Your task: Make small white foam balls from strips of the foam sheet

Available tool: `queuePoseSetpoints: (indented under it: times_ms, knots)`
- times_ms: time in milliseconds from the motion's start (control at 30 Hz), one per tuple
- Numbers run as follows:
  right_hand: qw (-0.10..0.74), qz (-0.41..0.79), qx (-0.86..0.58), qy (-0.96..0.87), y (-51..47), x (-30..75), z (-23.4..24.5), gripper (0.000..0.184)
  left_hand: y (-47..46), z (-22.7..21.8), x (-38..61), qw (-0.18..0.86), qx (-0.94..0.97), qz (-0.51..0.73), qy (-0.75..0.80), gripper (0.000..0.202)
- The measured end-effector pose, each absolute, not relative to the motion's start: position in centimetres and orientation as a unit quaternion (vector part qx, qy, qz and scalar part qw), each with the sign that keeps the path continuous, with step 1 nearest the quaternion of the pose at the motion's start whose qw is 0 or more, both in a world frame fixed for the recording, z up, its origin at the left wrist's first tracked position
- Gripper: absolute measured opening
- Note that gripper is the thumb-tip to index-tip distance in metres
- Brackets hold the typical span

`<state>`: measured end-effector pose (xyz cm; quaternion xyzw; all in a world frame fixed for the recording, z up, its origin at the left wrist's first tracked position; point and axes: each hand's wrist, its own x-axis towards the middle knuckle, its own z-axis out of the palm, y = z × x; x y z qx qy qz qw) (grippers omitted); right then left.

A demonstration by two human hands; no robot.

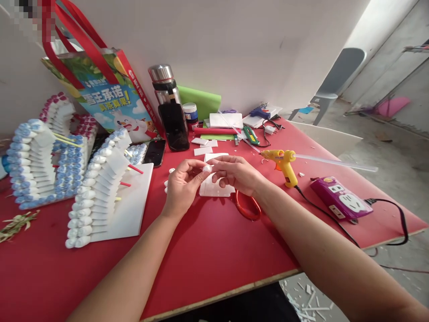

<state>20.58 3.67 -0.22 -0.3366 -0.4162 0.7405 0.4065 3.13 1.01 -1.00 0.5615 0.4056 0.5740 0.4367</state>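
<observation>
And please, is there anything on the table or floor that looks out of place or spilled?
Yes. White scraps litter the floor below the table, as if offcuts had been dropped. Also, a dry-looking leafy sprig lies at the table's left side; plant matter seems unrelated to the things around it.

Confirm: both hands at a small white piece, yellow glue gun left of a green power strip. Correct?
No: the power strip is purple, not green, as the head view shows. The rest holds: left hand and right hand at the small white piece, yellow glue gun left of the strip.
</observation>
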Motion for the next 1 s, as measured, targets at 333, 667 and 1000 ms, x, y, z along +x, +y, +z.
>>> queuePoseSetpoints:
  times_ms: [333, 667, 1000]
  knots:
    - [0.412, 0.781, -0.319, -0.346, 3.9, 19.8, -0.9, 0.015, 1.8, -2.4, 2.8, 0.384, 0.616, 0.555, 0.407, 0.021]
    - [0.409, 0.825, -0.267, -0.284, 4.2, 19.6, -1.1, 0.004, 1.3, -1.3, 3.1, 0.349, 0.644, 0.568, 0.376, 0.009]
    - [0.478, 0.762, -0.254, -0.355, 3.9, 19.6, -0.9, 0.027, 2.1, -2.0, 2.3, 0.335, 0.525, 0.636, 0.456, 0.021]
